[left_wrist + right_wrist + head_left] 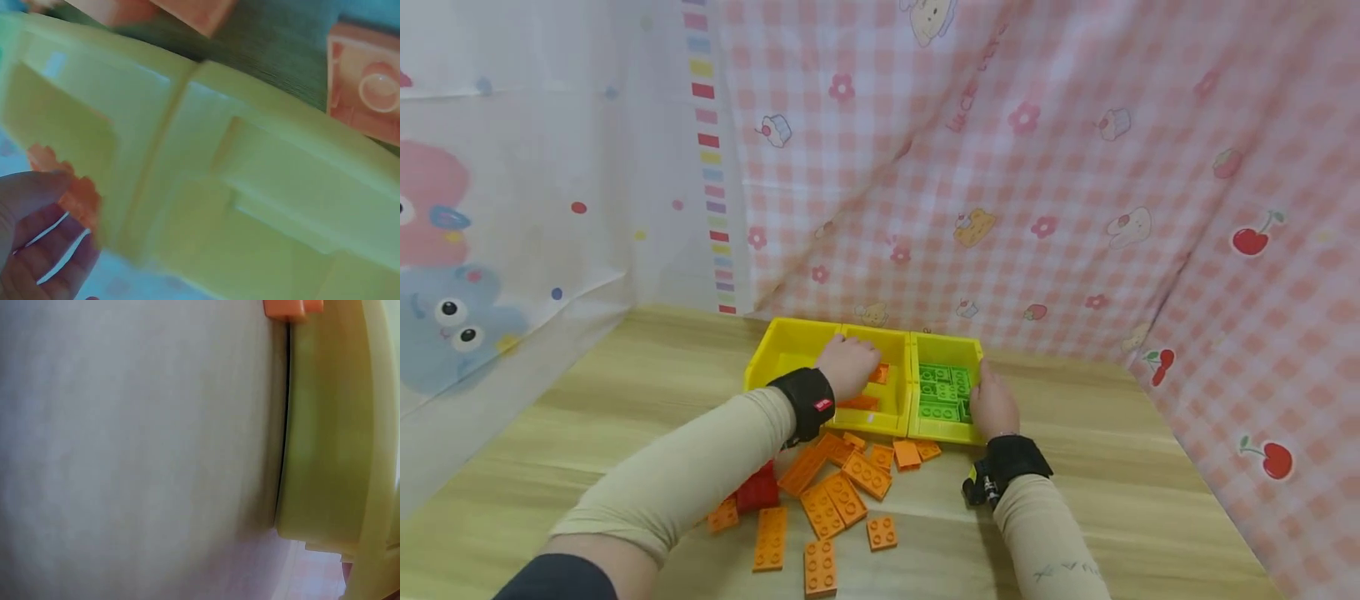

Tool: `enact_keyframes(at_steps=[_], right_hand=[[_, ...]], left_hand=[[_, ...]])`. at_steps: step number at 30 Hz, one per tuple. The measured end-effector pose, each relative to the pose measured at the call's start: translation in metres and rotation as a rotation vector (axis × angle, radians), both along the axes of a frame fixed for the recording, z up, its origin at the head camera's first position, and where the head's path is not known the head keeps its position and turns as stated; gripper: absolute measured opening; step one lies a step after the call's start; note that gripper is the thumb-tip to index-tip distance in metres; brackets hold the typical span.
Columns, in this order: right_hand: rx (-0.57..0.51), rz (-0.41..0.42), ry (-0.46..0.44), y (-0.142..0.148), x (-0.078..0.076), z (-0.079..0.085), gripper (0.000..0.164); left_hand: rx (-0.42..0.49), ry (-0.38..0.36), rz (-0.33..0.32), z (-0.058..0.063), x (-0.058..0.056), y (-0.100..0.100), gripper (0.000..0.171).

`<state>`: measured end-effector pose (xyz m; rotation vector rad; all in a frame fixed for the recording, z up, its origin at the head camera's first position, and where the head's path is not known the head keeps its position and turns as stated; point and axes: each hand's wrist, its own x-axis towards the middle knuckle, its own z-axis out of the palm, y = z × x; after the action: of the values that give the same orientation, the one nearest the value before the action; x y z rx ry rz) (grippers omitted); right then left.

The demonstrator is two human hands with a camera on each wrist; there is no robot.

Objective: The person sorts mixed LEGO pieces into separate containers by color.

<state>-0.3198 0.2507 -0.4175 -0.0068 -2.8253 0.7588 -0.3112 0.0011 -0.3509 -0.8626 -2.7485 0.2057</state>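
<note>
Over the middle yellow bin [887, 424], my left hand [847, 367] reaches down. The left wrist view shows its thumb and fingers pinching an orange toy brick [81, 199] by the bin's inner wall. Other orange bricks [880, 374] lie in this bin. My right hand [994, 402] grips the right side wall of the yellow bin [946, 430] that holds several green bricks [938, 388]. In the right wrist view, this bin's outer wall [331, 425] shows, but the hand is almost wholly out of sight.
Another yellow bin [790, 340] adjoins on the left. In front of the bins, several loose orange bricks [867, 475] lie scattered on the wood-patterned table [1120, 467]. A red piece [757, 490] sits partly under my left forearm. Patterned cloth [1000, 167] hangs behind and at both sides.
</note>
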Motion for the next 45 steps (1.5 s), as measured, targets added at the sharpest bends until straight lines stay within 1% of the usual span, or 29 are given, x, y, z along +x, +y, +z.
enact_keyframes(at_steps=[3,6,8,12,17,21,23,24,26,28,31,33,35,37,38,40,42,43,45], right_hand=[[-0.009,0.002,-0.016,-0.006,0.001,-0.005,0.052],[-0.009,-0.004,-0.016,-0.009,0.001,-0.008,0.052],[-0.006,-0.003,-0.009,-0.011,0.0,-0.007,0.052],[-0.005,0.002,0.012,-0.014,0.0,-0.004,0.051],[-0.01,0.002,-0.009,-0.017,0.0,-0.002,0.051],[-0.021,0.006,-0.024,-0.018,0.0,-0.004,0.051],[-0.023,0.007,-0.024,-0.018,-0.001,-0.004,0.051],[-0.022,0.006,-0.023,-0.017,-0.001,-0.004,0.051],[-0.019,0.005,-0.018,-0.017,-0.001,-0.004,0.051],[-0.017,0.005,-0.017,-0.016,-0.002,-0.005,0.051],[-0.014,0.004,-0.02,-0.016,-0.003,-0.006,0.051],[-0.016,0.004,-0.025,-0.015,-0.003,-0.006,0.051],[-0.018,0.006,-0.026,-0.014,-0.002,-0.006,0.051],[-0.03,0.008,-0.032,-0.012,0.0,-0.005,0.052],[-0.035,0.007,-0.038,-0.011,0.001,-0.005,0.052],[-0.038,0.006,-0.048,-0.008,0.002,-0.005,0.053],[-0.039,-0.001,-0.056,-0.005,0.003,-0.004,0.053],[-0.035,-0.003,-0.055,-0.003,0.003,-0.004,0.053],[-0.026,-0.006,-0.048,0.0,0.002,-0.004,0.053]], left_hand=[[-0.076,-0.062,0.079,-0.013,-0.01,0.0,0.01],[-0.1,-0.113,0.114,-0.021,-0.016,0.0,0.012],[-0.108,-0.149,0.128,-0.023,-0.018,0.0,0.013],[-0.094,-0.24,0.148,-0.023,-0.023,-0.001,0.014],[-0.062,-0.325,0.153,-0.026,-0.026,-0.005,0.016],[-0.048,-0.352,0.146,-0.03,-0.029,-0.009,0.024],[-0.066,-0.35,0.135,-0.032,-0.029,-0.01,0.034],[-0.069,-0.337,0.128,-0.032,-0.03,-0.011,0.039],[-0.076,-0.334,0.121,-0.032,-0.029,-0.011,0.044],[-0.087,-0.327,0.112,-0.031,-0.028,-0.011,0.046],[-0.102,-0.314,0.104,-0.03,-0.025,-0.011,0.035],[-0.116,-0.263,0.076,-0.03,-0.022,-0.011,0.025],[-0.132,-0.172,0.024,-0.028,-0.015,-0.011,0.016],[-0.131,-0.053,-0.07,-0.026,-0.005,-0.012,0.012],[-0.124,0.002,-0.124,-0.024,0.002,-0.012,0.013],[-0.107,0.091,-0.254,-0.019,0.018,-0.01,0.016],[-0.099,0.121,-0.392,-0.016,0.035,-0.008,0.013],[-0.104,0.11,-0.449,-0.015,0.044,-0.007,0.012],[-0.14,0.073,-0.538,-0.014,0.059,-0.006,0.011]])
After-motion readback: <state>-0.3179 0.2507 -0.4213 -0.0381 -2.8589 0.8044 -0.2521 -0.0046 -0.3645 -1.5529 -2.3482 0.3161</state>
